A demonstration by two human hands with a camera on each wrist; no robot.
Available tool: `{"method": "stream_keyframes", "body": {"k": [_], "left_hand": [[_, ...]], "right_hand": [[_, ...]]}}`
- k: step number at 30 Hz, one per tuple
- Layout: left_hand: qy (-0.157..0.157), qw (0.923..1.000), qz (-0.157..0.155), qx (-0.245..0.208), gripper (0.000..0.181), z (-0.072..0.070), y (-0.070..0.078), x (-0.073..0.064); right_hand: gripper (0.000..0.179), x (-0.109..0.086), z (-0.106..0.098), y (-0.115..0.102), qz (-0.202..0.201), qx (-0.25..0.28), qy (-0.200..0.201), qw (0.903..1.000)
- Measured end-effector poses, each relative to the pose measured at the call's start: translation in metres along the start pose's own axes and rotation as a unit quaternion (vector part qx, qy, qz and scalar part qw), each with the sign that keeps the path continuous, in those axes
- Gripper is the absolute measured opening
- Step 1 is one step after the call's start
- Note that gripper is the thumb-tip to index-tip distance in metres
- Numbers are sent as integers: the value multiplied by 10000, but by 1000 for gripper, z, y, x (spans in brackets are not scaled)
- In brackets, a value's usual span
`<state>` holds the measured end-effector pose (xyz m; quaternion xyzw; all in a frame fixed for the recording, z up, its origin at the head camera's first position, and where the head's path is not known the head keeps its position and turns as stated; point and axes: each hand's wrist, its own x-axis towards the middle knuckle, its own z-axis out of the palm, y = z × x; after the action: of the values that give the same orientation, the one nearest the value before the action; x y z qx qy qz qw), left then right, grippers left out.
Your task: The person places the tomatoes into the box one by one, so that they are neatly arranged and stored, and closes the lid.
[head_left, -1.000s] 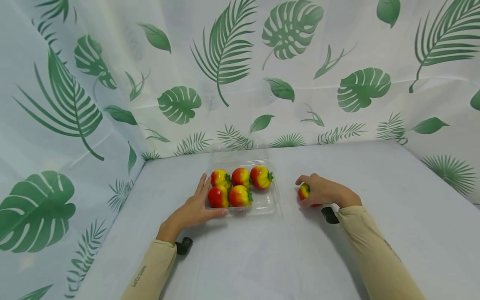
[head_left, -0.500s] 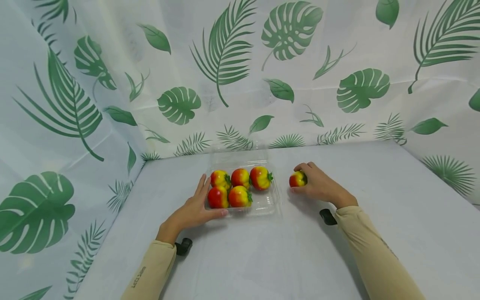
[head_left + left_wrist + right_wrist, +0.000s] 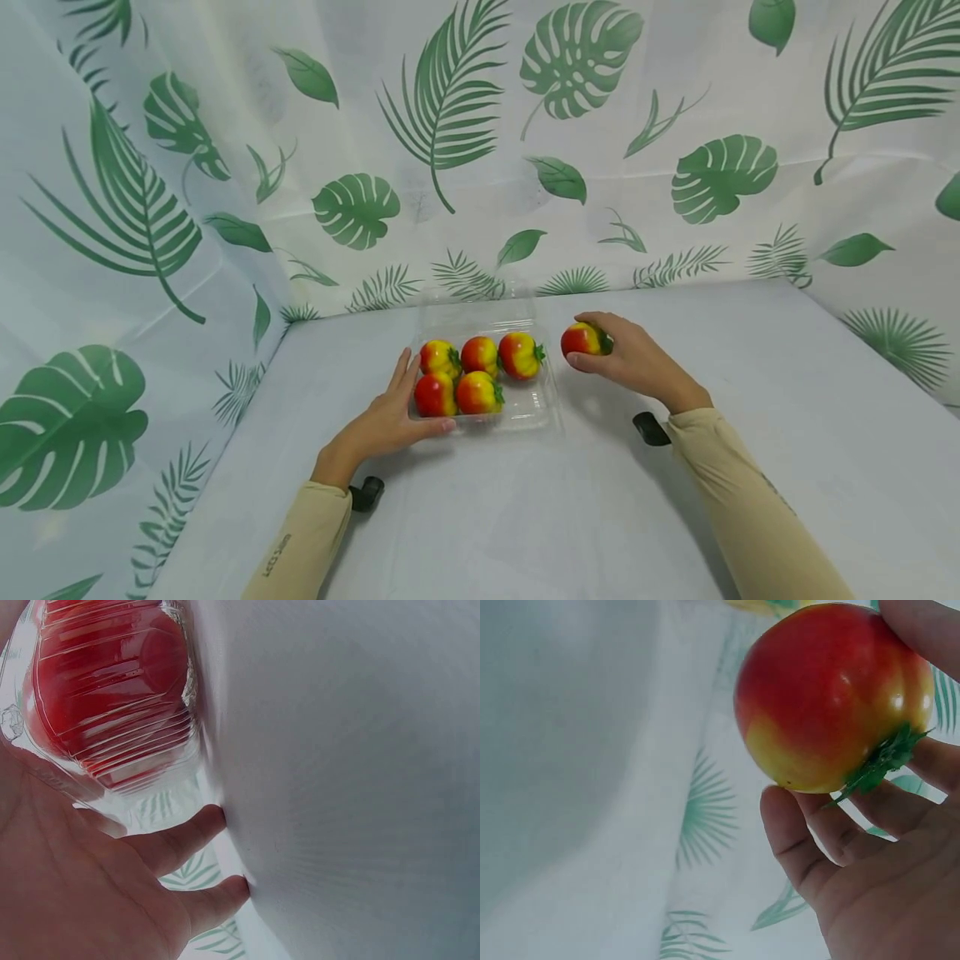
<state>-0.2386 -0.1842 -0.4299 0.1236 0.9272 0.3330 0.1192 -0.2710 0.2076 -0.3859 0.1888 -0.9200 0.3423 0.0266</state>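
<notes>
My right hand (image 3: 633,360) holds a red-and-yellow persimmon (image 3: 583,340) with a green leafy calyx, just right of a clear plastic box (image 3: 528,408). In the right wrist view, thumb and fingertips pinch this persimmon (image 3: 817,697) from opposite sides, its calyx turned toward the palm. Several like persimmons (image 3: 480,393) sit in the box in two rows; the front row has a gap at its right end. My left hand (image 3: 386,425) rests at the box's front left corner, fingers spread along the side and thumb along the front. The left wrist view shows its fingers (image 3: 180,844) extended, two tips at the tabletop.
The box's clear lid (image 3: 480,310) stands open at the back, close to the leaf-print curtain (image 3: 465,167). A white cloth (image 3: 495,517) covers the table. Black wrist cameras (image 3: 651,428) sit under both wrists.
My right hand has lifted the persimmon off the table and carried it left and back toward the box. The left hand and the box have stayed in place.
</notes>
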Motion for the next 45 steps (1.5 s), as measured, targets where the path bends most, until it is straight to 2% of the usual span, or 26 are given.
{"method": "stream_keyframes", "body": {"k": [8,22,30,36,45], "left_hand": [[-12,10000,17,60,129,-1,-1,0],[1,10000,63,4,128,0,-3,0],[32,9999,122,4,127,0,-4,1],[15,10000,80,7,127,-1,-3,0],[4,10000,75,-23,126,-1,-2,1]], "right_hand": [[68,-1,1,-14,-287,134,263,9992],[63,-1,8,-29,-583,751,253,9952],[62,1,17,-36,-813,747,-45,9939],[59,4,24,-39,-827,403,-372,9951],[56,4,29,-39,-772,395,-748,9934]]}}
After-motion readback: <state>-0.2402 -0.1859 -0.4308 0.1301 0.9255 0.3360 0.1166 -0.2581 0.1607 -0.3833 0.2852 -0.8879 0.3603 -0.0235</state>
